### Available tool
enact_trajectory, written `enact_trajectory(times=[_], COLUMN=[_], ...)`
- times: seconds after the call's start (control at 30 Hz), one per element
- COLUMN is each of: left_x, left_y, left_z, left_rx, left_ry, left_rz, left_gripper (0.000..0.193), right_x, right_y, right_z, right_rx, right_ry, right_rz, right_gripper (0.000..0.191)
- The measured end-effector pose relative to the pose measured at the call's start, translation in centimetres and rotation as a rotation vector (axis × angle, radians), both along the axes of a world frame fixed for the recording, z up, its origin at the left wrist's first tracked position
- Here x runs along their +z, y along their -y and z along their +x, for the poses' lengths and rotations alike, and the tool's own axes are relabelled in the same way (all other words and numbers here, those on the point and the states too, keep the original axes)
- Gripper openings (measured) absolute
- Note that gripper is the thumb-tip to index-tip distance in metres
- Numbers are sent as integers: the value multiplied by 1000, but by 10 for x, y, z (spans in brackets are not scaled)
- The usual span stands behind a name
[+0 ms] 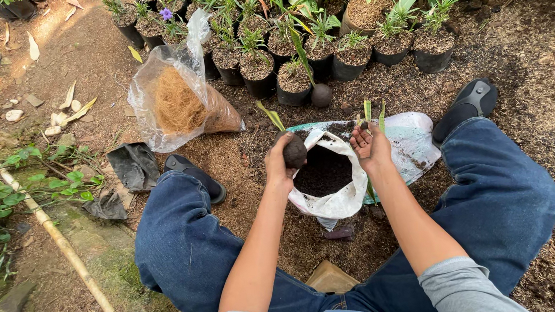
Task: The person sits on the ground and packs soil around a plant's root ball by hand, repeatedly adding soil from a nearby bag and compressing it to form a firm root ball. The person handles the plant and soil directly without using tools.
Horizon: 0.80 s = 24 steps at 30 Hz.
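Soil fills the white sack (339,200) that stands open between the person's knees, its rim rolled down so both hands can get in from above. The left hand (282,161) holds a small black bag of soil (295,152) with a green shoot (271,115) rising from its top; the fingers (279,148) are wrapped tight around the bag's side, seemingly to keep it upright over the near edge of the sack so that spilled soil falls back in. The right hand (371,146) sits at the far rim of the sack, its fingers curled together on a few thin green seedlings (373,111) that stick up past the fingertips, leaves kept clear of the dirt. Beyond the fingertips, rows of filled black pots (298,83) with young plants stand close together on the ground. Left of the left fingers lies a clear plastic bag of coconut fibre (179,104), its mouth open toward the sack. The legs in blue jeans (186,240) spread wide, bracing the sack on both sides
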State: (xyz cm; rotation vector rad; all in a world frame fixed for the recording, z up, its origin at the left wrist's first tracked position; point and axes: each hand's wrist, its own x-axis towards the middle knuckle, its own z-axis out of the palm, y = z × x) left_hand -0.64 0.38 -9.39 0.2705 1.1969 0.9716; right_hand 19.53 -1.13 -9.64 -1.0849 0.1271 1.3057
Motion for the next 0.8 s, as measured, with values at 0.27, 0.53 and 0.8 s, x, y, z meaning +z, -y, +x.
enact_trajectory(times=[0.27, 0.53, 0.8], left_x=[11, -1, 0], left_y=[2, 3, 0], left_z=[0, 0, -1], left_rx=[17, -11, 62], left_ry=[49, 188, 176], left_rz=[-27, 167, 169], left_gripper=[59, 49, 41], right_x=[0, -1, 10], right_y=[-2, -2, -1], right_z=[-5, -4, -10], right_rx=[53, 82, 93], right_ry=[15, -5, 8], right_rz=[21, 24, 23], right_gripper=[19, 20, 21])
